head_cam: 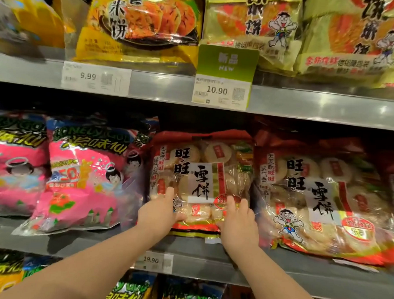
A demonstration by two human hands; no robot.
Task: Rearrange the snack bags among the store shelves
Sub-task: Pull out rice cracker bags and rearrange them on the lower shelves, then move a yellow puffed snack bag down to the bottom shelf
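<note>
A clear-and-red bag of round white rice crackers (201, 172) stands on the middle shelf (187, 250), leaning back. My left hand (159, 213) holds its lower left corner, fingers laid up the front and thumb curled under the bottom edge. My right hand (238, 221) lies on its lower right part with the fingers up the front. A matching, larger cracker bag (325, 195) leans right beside it. Pink snack bags (82, 178) stand to the left.
The upper shelf (306, 104) carries a yellow rice-cracker bag (140, 24), pale green bags (253, 23) and price tags reading 9.99 and 10.90. A 19.90 tag (151, 260) sits on the middle shelf's edge. Green-and-yellow bags (129, 291) fill the shelf below.
</note>
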